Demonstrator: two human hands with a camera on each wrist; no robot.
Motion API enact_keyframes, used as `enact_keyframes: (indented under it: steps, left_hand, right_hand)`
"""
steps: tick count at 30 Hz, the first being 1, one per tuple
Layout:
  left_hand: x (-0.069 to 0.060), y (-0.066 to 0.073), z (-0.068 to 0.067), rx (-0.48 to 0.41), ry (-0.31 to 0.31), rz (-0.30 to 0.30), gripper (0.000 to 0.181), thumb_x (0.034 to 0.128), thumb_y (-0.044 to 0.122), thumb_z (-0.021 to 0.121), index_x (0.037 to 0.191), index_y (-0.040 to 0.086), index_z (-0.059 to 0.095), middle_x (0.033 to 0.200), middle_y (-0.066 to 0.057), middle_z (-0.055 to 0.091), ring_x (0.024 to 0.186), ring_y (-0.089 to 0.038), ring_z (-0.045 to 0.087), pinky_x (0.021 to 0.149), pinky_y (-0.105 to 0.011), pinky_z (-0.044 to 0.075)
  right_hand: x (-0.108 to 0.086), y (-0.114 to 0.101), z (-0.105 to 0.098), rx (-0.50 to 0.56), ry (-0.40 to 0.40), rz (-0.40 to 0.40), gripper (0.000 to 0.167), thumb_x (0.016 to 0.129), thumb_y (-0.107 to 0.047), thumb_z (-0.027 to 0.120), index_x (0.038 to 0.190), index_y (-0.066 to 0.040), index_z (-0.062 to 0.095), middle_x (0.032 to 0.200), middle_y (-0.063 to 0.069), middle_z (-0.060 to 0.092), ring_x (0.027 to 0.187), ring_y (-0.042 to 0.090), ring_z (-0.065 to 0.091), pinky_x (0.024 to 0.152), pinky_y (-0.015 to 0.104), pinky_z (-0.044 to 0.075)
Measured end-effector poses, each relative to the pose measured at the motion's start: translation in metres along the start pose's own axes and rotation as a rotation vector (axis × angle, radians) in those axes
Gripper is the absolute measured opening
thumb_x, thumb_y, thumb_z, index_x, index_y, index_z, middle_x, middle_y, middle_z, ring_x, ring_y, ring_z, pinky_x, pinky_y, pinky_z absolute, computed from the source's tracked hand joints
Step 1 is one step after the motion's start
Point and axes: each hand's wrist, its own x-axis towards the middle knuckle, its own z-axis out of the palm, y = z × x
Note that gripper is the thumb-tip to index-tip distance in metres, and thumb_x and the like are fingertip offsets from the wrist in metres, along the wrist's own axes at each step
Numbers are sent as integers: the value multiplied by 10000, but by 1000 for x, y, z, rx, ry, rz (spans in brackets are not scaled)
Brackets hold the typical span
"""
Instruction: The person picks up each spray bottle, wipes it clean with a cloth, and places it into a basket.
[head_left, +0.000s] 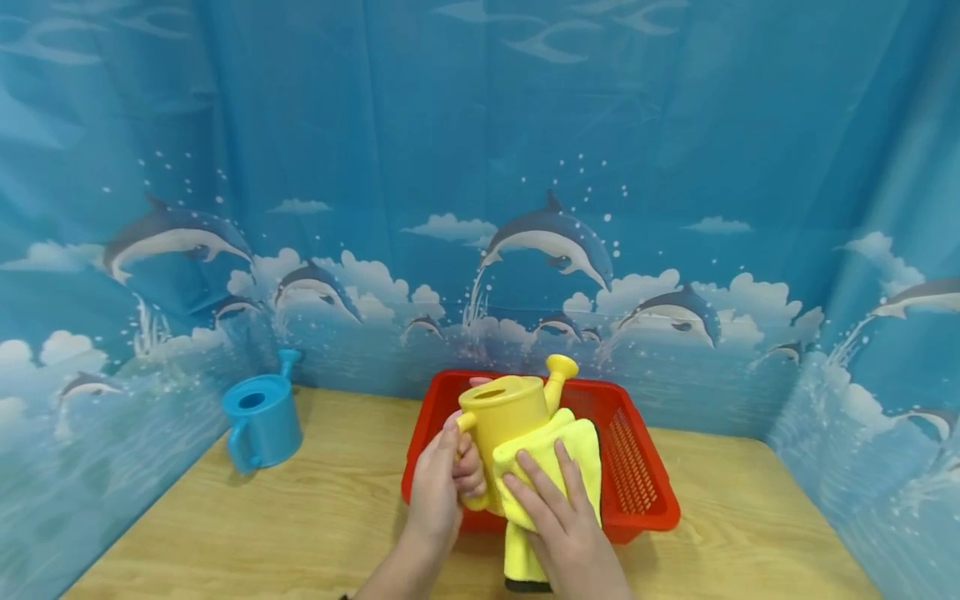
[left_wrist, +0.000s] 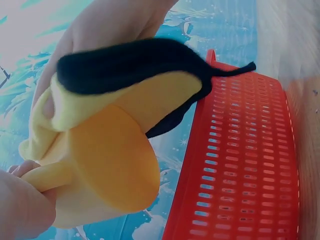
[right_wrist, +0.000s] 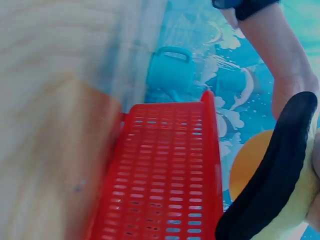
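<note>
A yellow watering can (head_left: 510, 408) is held up over the red basket, its spout pointing to the back right. My left hand (head_left: 442, 487) grips its handle with curled fingers. My right hand (head_left: 562, 521) lies with spread, fairly straight fingers on a yellow cloth (head_left: 585, 446), pressing it against the can's side; its thumb is hidden. In the left wrist view the can's base (left_wrist: 117, 160) shows, and the dark back of the cloth (left_wrist: 125, 65) hangs out past the can. The right wrist view shows the cloth (right_wrist: 272, 175) partly covering the can's base (right_wrist: 250, 157).
The red basket (head_left: 652, 500) with slotted walls stands on the wooden table (head_left: 337, 508), just beneath and behind my hands. A blue watering can (head_left: 270, 421) stands at the back left. A blue curtain printed with dolphins (head_left: 420, 125) surrounds the table's back and sides.
</note>
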Motion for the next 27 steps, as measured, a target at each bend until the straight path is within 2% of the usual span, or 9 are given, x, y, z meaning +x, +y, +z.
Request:
enact_keyframes:
  steps: [3,6,10,14,17,20,23,27]
  left_hand:
    - [-1,-2,0,8,-29,13,359,1064,307,311,756,122,318,576,40,241,461,-41,250,464,-184,234]
    - [-1,-5,-2,3,-81,52,361,1069,283,283,743,129,304,574,23,213,452,-61,219,440,-203,208]
    - [-2,-6,-2,-11,-100,62,364,1071,272,269,737,129,298,576,-4,192,451,-87,195,434,-224,183]
    - [-3,-4,0,-15,-73,24,376,1070,271,273,726,122,303,568,11,208,452,-79,206,440,-220,179]
    - [-4,-3,1,-17,-61,-6,364,1069,259,280,732,128,319,566,42,236,459,-55,230,450,-201,200]
    - [-4,-2,0,-21,-43,-18,343,1066,260,294,750,132,332,568,60,254,459,-43,248,458,-188,225]
    - [-2,-2,-2,-44,-31,-3,338,1069,264,284,762,133,336,572,61,248,459,-42,240,457,-190,213]
    - [1,2,-4,-72,-20,11,358,1071,302,276,758,141,343,579,67,244,470,-34,228,463,-193,191]
  right_hand:
    - [10,2,-2,70,-7,54,419,1049,-284,352,1333,-33,530,1539,78,366,1479,345,169,1206,306,145]
    - [22,4,-5,130,-5,99,423,1045,-277,364,1357,-31,510,1546,86,352,1478,353,166,1200,277,153]
    - [38,9,-9,176,-1,139,424,1040,-276,372,1380,-54,494,1543,82,361,1468,364,199,1190,263,178]
    - [47,13,-12,180,-30,207,452,1034,-326,354,1425,-125,459,1551,48,352,1470,352,202,1164,215,187]
    - [47,14,-12,164,-43,229,467,1030,-351,342,1440,-152,444,1557,31,343,1473,339,197,1152,221,201]
    - [40,15,-11,163,-49,209,461,1032,-337,341,1429,-132,455,1557,40,341,1476,327,198,1153,265,239]
    - [33,15,-10,158,-64,173,444,1037,-316,343,1415,-117,467,1559,37,337,1481,299,195,1145,282,279]
    - [25,15,-8,148,-51,110,424,1041,-299,354,1377,-88,501,1542,51,367,1477,293,212,1147,239,252]
